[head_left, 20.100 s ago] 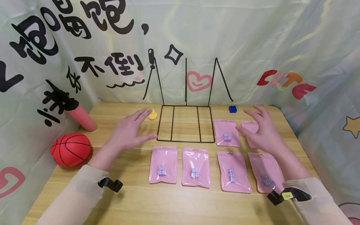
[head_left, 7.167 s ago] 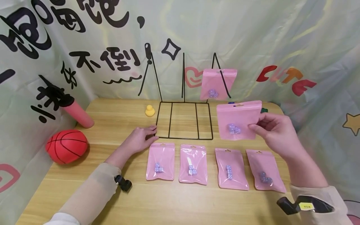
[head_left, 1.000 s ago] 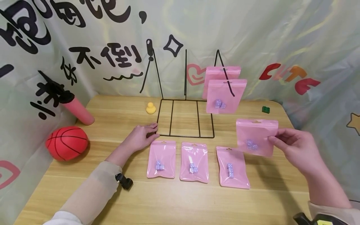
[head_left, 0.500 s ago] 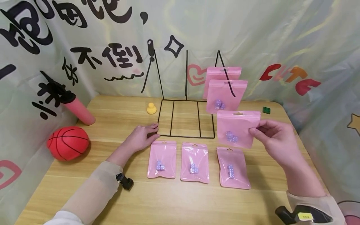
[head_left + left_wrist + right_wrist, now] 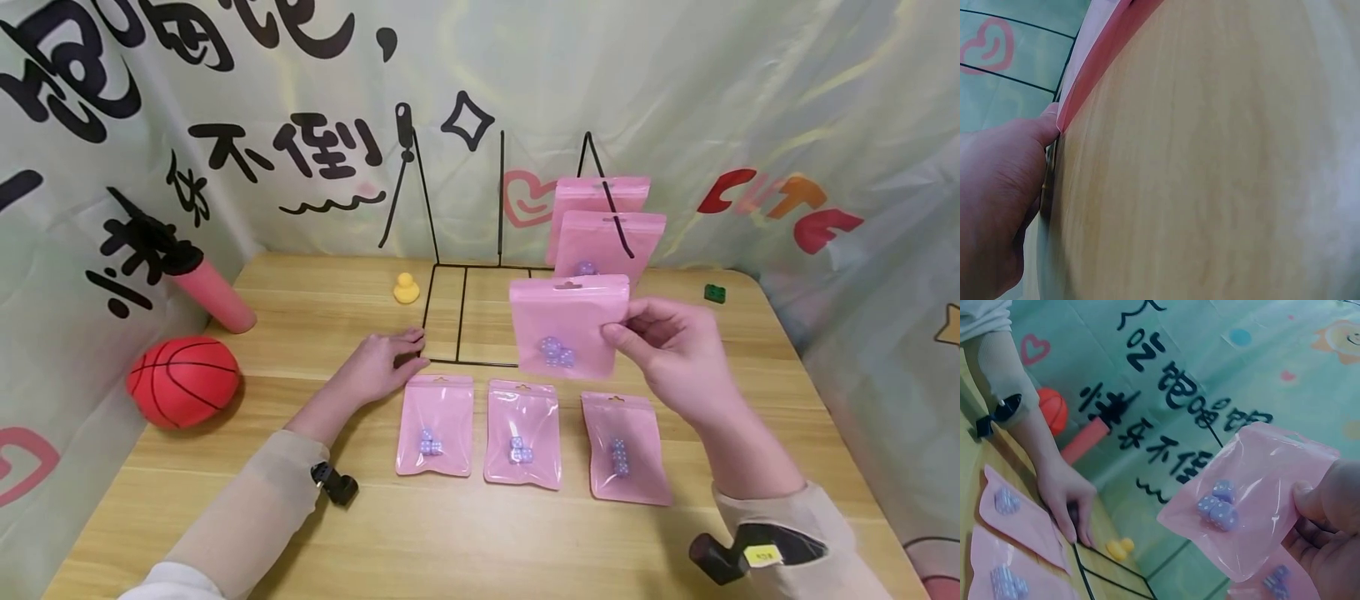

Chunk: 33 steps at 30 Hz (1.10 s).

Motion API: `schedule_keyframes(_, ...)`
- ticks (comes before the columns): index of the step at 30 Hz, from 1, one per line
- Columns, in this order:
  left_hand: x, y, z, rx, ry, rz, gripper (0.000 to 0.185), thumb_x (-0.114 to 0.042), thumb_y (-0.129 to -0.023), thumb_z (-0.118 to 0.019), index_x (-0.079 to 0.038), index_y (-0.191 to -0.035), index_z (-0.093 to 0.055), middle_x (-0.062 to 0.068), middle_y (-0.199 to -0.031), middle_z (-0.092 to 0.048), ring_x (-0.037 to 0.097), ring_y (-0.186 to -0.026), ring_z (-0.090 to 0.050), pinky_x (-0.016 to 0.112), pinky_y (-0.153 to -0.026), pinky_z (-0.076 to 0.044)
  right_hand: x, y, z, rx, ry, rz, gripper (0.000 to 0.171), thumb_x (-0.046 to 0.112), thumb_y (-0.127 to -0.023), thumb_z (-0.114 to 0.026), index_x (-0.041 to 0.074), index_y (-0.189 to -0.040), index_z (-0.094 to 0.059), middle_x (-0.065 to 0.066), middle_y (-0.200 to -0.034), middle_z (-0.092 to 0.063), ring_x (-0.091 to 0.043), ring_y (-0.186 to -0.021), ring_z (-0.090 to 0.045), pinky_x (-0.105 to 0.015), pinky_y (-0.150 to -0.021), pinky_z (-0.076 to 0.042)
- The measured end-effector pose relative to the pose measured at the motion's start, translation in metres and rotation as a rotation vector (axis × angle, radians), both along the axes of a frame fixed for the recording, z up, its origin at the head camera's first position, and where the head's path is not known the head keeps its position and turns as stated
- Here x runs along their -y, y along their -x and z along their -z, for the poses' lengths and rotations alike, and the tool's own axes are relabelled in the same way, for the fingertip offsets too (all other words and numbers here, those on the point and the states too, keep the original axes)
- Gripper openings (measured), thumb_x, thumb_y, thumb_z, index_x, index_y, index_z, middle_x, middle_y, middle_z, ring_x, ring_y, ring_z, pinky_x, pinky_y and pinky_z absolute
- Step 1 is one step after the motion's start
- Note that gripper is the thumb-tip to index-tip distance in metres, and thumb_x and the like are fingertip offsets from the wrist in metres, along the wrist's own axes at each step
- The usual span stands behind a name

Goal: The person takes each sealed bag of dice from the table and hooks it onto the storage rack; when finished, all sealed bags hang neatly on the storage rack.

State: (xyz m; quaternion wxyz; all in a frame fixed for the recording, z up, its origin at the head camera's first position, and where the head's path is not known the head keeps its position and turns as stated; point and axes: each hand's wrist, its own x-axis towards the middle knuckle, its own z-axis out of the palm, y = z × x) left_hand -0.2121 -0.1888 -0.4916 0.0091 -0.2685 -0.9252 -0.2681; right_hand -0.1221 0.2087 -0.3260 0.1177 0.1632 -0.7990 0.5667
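Observation:
My right hand (image 5: 675, 354) pinches the right edge of a pink zip bag (image 5: 558, 312) between thumb and fingers. The bag is raised in front of the black wire rack (image 5: 462, 312) and covers its right part; small purple dice (image 5: 1217, 506) show through its front. With thumb and fingers, my left hand (image 5: 378, 367) grips the rack's front left corner. Two similar bags hang from the rack's right arm, one bag (image 5: 581, 237) in front of another bag (image 5: 566, 200). On the table lie a left bag (image 5: 435, 408), a middle bag (image 5: 522, 417) and a right bag (image 5: 630, 425).
A yellow rubber duck (image 5: 406, 289) sits left of the rack, and a green toy brick (image 5: 715, 293) at the back right. On the left are a red basketball (image 5: 183, 382) and a pink bottle (image 5: 217, 296). A printed curtain (image 5: 750, 108) encloses the table (image 5: 480, 542).
Over the earlier frames, two bags went onto the rack's right arm and the far-right front bag left the table. My right hand has just carried it left; my left hand stays on the rack.

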Motion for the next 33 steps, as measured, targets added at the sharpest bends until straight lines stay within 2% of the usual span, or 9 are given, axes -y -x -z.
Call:
schedule_keyframes(7,0.001,0.0,0.001,-0.001,-0.003,-0.004,0.043,-0.031,-0.103,-0.074,-0.001,-0.134,-0.07,0.015,-0.149,-0.057,0.031,-0.141,-0.053,0.049,-0.119,-0.04,0.03,0.01,0.001,-0.003,0.09,-0.054,0.01,-0.015,-0.091,-0.074,-0.005,-0.091,-0.075,-0.01,-0.079,-0.072,-0.016,-0.062,-0.059,-0.021,-0.051,-0.047)
schedule_keyframes(10,0.001,0.001,0.001,-0.007,-0.001,-0.002,0.043,-0.03,-0.103,-0.074,-0.001,-0.134,-0.07,0.015,-0.148,-0.058,0.031,-0.141,-0.053,0.049,-0.118,-0.04,0.04,0.016,0.004,-0.003,0.137,-0.076,0.009,-0.016,-0.091,-0.073,-0.007,-0.091,-0.074,-0.01,-0.079,-0.072,-0.015,-0.064,-0.06,-0.02,-0.054,-0.05)
schedule_keyframes(18,0.001,0.001,0.0,-0.008,0.002,0.0,0.043,-0.031,-0.103,-0.073,-0.001,-0.134,-0.07,0.015,-0.148,-0.058,0.032,-0.14,-0.054,0.048,-0.119,-0.04,0.058,0.033,0.007,-0.001,0.168,-0.086,0.007,-0.016,-0.092,-0.072,-0.01,-0.09,-0.072,-0.009,-0.08,-0.072,-0.014,-0.066,-0.061,-0.02,-0.057,-0.053)
schedule_keyframes(21,0.001,0.001,0.0,-0.007,0.0,0.0,0.043,-0.031,-0.103,-0.073,-0.001,-0.134,-0.07,0.015,-0.148,-0.058,0.032,-0.14,-0.054,0.048,-0.119,-0.04,0.062,0.039,0.01,0.007,0.187,-0.081,0.005,-0.016,-0.092,-0.071,-0.011,-0.09,-0.071,-0.008,-0.08,-0.072,-0.015,-0.068,-0.063,-0.021,-0.059,-0.055)
schedule_keyframes(33,0.0,0.0,-0.002,-0.002,0.006,-0.006,0.043,-0.03,-0.103,-0.074,-0.001,-0.135,-0.07,0.014,-0.148,-0.058,0.031,-0.14,-0.054,0.046,-0.119,-0.04,0.072,0.055,0.019,0.04,0.22,-0.028,0.007,-0.013,-0.094,-0.072,-0.007,-0.091,-0.073,-0.007,-0.079,-0.069,-0.013,-0.07,-0.06,-0.021,-0.06,-0.052)
